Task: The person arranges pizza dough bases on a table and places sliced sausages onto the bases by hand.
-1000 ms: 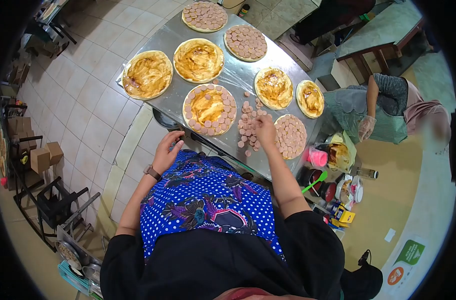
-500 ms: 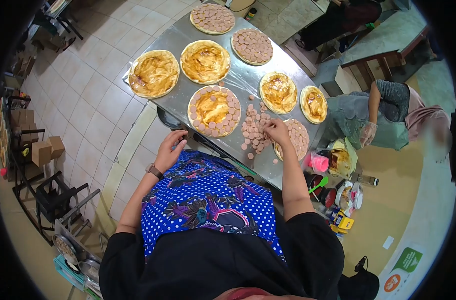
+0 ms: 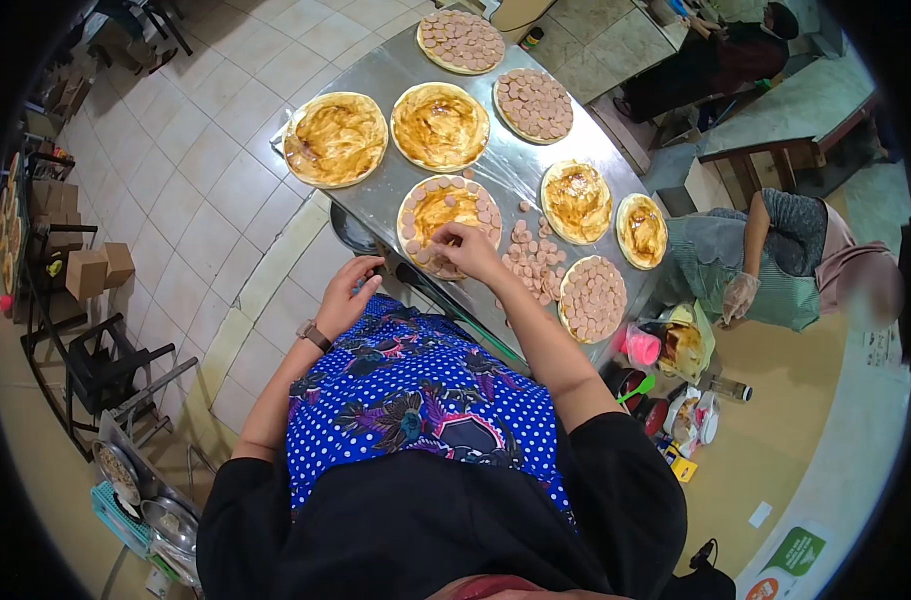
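Note:
My right hand [image 3: 466, 252] hangs over a round pizza base [image 3: 438, 207] with reddish-brown sauce, whose border carries sausage slices. Its fingers are pinched together, apparently on sausage slices that they mostly hide. To the right of that base lies a loose pile of sausage slices [image 3: 533, 262] on the metal table [image 3: 376, 212]. Beside the pile is a pizza [image 3: 593, 300] covered with slices. My left hand [image 3: 351, 292] is off the table's near edge, fingers loosely apart, with nothing visible in it.
Sauced bases [image 3: 336, 140] and slice-covered pizzas [image 3: 534, 106] fill the far table. At right, a co-worker [image 3: 776, 260] wears a clear glove, near a pink container [image 3: 642, 346] and a green spoon [image 3: 636, 390]. Another person [image 3: 711, 70] is at the back. Black stools [image 3: 106, 370] stand at left.
My right hand has moved left from the slice pile to the partly covered pizza base. The whole view has shifted slightly; my left hand stays near the table edge.

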### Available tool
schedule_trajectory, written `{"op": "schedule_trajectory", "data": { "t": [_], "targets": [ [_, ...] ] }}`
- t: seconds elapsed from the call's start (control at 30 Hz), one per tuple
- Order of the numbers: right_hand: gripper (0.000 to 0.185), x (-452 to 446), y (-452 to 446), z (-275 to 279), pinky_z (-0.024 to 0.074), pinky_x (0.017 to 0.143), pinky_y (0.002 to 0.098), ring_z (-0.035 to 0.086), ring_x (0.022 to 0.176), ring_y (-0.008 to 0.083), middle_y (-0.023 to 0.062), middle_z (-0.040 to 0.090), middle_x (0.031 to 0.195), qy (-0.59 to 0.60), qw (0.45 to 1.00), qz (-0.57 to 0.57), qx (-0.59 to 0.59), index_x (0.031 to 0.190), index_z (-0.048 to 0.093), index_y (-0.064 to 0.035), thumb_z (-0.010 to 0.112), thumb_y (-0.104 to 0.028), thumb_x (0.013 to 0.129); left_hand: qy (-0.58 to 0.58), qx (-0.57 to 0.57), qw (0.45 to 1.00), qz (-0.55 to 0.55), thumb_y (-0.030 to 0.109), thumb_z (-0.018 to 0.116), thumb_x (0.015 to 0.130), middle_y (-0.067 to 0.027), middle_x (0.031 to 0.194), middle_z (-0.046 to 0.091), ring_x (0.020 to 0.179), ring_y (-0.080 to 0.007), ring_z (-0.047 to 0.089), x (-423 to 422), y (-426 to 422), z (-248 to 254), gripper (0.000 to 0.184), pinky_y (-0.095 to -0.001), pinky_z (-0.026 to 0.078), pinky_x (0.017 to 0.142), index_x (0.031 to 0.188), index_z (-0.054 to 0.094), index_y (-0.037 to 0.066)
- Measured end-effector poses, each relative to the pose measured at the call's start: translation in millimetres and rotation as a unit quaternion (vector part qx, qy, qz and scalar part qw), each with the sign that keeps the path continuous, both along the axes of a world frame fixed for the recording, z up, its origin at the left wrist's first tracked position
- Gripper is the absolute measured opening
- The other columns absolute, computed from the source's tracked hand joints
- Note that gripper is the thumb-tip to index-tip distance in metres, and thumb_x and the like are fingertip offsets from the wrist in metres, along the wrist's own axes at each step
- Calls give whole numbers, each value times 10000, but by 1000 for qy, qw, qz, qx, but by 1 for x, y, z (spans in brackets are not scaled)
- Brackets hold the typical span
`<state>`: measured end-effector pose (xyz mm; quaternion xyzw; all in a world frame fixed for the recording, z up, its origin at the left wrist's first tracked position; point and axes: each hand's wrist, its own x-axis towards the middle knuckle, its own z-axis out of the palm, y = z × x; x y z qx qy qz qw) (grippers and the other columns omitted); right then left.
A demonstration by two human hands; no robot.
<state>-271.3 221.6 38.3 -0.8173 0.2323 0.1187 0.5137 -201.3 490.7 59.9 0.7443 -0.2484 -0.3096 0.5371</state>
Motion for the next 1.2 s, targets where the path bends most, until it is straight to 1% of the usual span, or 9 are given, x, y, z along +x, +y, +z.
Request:
{"op": "schedule_trajectory", "data": {
  "t": [0.2, 0.33, 0.4, 0.53, 0.6, 0.8, 0.97, 1.03, 1.2],
  "targets": [
    [162, 12, 5, -8, 518, 711, 371, 675, 799, 250, 97, 702, 853, -31, 969, 102, -221, 903, 711, -110, 708, -205, 772, 6, 8, 1000, 30, 170, 598, 929, -73, 1194, 616, 995, -209, 615, 0, 11, -4, 311, -336, 495, 850, 1227, 617, 85],
    [152, 21, 4, -4, 518, 712, 375, 676, 802, 258, 97, 704, 853, 12, 983, 63, -170, 883, 699, -97, 707, -193, 766, 14, 8, 999, 37, 172, 600, 928, -73, 1197, 615, 1000, -208, 617, 2, 16, -7, 313, -338, 495, 853, 1228, 617, 86],
    [147, 29, 6, -12, 518, 717, 381, 678, 808, 271, 98, 710, 861, 6, 998, 1, -61, 866, 686, -81, 704, -176, 756, 16, 17, 999, 37, 170, 603, 926, -74, 1198, 614, 999, -209, 618, 2, 18, -6, 316, -339, 496, 855, 1229, 616, 81],
    [146, 36, 8, -12, 519, 725, 397, 669, 819, 284, 100, 694, 863, 43, 993, 56, -96, 844, 683, -73, 711, -179, 748, 20, 7, 999, 33, 168, 601, 926, -74, 1200, 612, 1000, -209, 618, 5, 16, -4, 316, -337, 496, 856, 1229, 615, 77],
    [149, 37, 9, -15, 521, 731, 402, 657, 829, 286, 103, 664, 862, 17, 979, 88, -181, 818, 687, -79, 728, -203, 746, 14, 6, 999, 32, 165, 599, 927, -75, 1201, 612, 999, -205, 618, 7, 15, -2, 314, -334, 496, 854, 1228, 616, 76],
    [147, 29, 10, -11, 515, 725, 404, 644, 838, 294, 112, 644, 922, -43, 969, 96, -223, 817, 708, -98, 726, -232, 760, 11, 7, 1000, 25, 164, 598, 931, -76, 1202, 609, 1002, -203, 617, 9, 14, -8, 310, -327, 497, 851, 1227, 617, 76],
    [142, -7, -48, -5, 513, 772, 377, 639, 897, 296, 112, 653, 895, -8, 961, -115, -250, 879, 719, -93, 714, -215, 807, 4, 5, 1000, 18, 164, 597, 934, -77, 1198, 608, 999, -200, 615, 11, 12, -10, 307, -323, 499, 859, 1225, 616, 68],
    [140, -45, -96, -34, 506, 764, 416, 623, 943, 314, 110, 638, 957, -34, 928, -123, -349, 917, 711, -112, 665, -206, 824, 5, 1, 1000, 22, 163, 597, 935, -77, 1197, 608, 998, -199, 614, 12, 11, -10, 307, -323, 500, 864, 1225, 616, 65],
    [140, -88, -126, -39, 503, 801, 423, 609, 983, 315, 116, 608, 1057, 15, 919, -97, -382, 933, 706, -108, 647, -160, 817, -1, 13, 1000, -4, 149, 593, 936, -88, 1212, 603, 1014, -208, 610, 12, 8, -3, 311, -330, 504, 876, 1232, 611, 55]
  ]
}}
